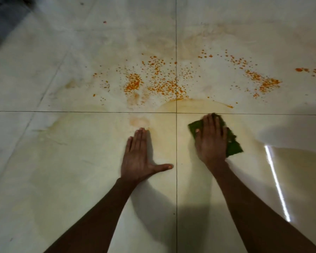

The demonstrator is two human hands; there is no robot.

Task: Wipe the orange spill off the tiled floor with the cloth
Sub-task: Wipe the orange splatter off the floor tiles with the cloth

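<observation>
So the head view is looking straight down at the tiled floor (pixel 80 179), pale glossy tiles with dark grout lines that cross just about mid-frame. The right hand (pixel 211 138) is flat on top of a green cloth (pixel 234 147), fingers straight and close together, pressing it into the floor. The cloth sits on the near-right tile, just beside the grout crossing, with one corner poking out left of the thumb and another out past the heel of the hand on the right. The far edge under the fingertips is blurry, can't make out much there.

The left hand (pixel 138 157) is on the near-left tile, palm down on bare floor, fingers straight and together, thumb stuck out sideways toward the vertical grout line. It's holding nothing.

The orange spill (pixel 153 79) is mostly on the two far tiles: loads of small orange specks scattered in a wide band, thicker in a clump on the far-left tile and another on the far-right tile, with a few blobs near the right edge of frame. Around both hands there's a pale yellowish smear (pixel 171 121) arcing across the grout crossing. A bright strip of light reflection (pixel 277 183) runs down the near-right tile.
</observation>
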